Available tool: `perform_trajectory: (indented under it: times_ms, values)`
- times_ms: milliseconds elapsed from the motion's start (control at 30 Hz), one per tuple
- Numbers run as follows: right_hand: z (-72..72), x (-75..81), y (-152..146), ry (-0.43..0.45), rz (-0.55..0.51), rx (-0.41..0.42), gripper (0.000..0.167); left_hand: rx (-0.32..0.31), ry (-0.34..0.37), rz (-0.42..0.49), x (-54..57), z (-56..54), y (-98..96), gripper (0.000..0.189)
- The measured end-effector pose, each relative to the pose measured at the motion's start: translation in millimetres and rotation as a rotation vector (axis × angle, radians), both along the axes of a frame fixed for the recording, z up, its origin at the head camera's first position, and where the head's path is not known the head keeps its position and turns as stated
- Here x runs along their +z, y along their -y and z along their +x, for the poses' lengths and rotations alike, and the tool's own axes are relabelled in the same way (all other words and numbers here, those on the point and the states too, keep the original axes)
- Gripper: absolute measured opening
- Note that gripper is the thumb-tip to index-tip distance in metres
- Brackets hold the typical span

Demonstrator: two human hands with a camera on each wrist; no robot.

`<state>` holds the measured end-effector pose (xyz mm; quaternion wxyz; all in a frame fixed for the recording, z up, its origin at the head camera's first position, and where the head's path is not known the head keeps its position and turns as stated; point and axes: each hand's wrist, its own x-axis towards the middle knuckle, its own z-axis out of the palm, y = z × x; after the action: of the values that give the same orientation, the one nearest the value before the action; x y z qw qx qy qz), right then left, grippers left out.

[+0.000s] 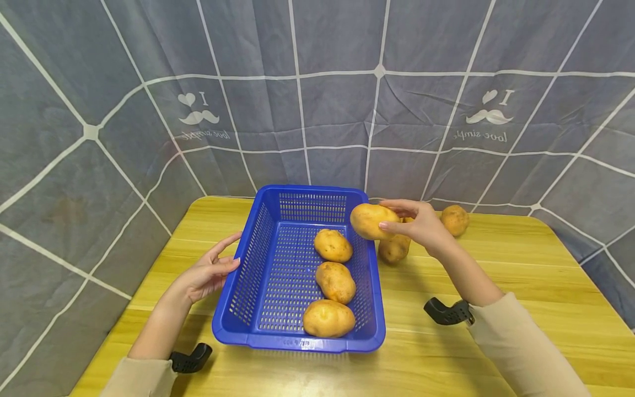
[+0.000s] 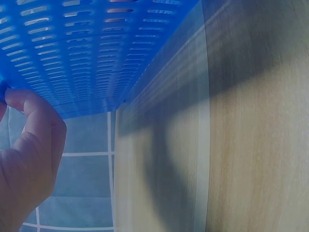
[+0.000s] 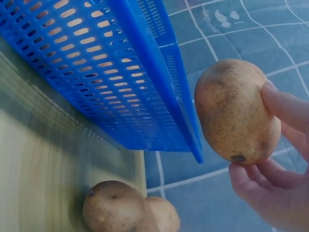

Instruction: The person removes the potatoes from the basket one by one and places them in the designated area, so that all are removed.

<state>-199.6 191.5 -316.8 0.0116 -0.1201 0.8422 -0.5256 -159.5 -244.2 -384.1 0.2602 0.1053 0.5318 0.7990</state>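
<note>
A blue plastic basket with slotted walls stands on the table. Three potatoes lie along its right side: a far one, a middle one and a near one. My left hand holds the basket's left rim, thumb on the edge; its other fingers are partly hidden. Above the right rim, my right hand grips another potato between thumb and fingers. In the right wrist view this held potato shows a dark spot near its lower end.
Right of the basket, a potato sits on the wooden table below my right hand, with another partly hidden behind it. One more potato lies near the back edge. A grey checked curtain hangs behind the table.
</note>
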Motion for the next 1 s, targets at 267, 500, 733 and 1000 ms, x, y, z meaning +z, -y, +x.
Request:
perform_trajectory:
  times_ms: [267, 500, 733, 1000]
  values:
    - [1.4, -3.9, -12.5, 0.014, 0.002, -0.035, 0.055, 0.007, 0.022, 0.003, 1.0, 0.1, -0.5, 0.059]
    - [3.1, -4.3, -22.5, 0.034, 0.008, -0.053, 0.054, 0.014, 0.044, 0.018, 2.2, 0.3, -0.8, 0.059]
    - [5.6, -6.2, -30.1, 0.037, 0.020, -0.066, 0.055, 0.006, 0.037, 0.031, 4.6, 1.2, -2.4, 0.058]
    - [9.5, -12.2, -39.5, 0.030, 0.011, -0.086, 0.054, 0.003, 0.034, 0.034, 3.8, 1.6, -2.5, 0.059]
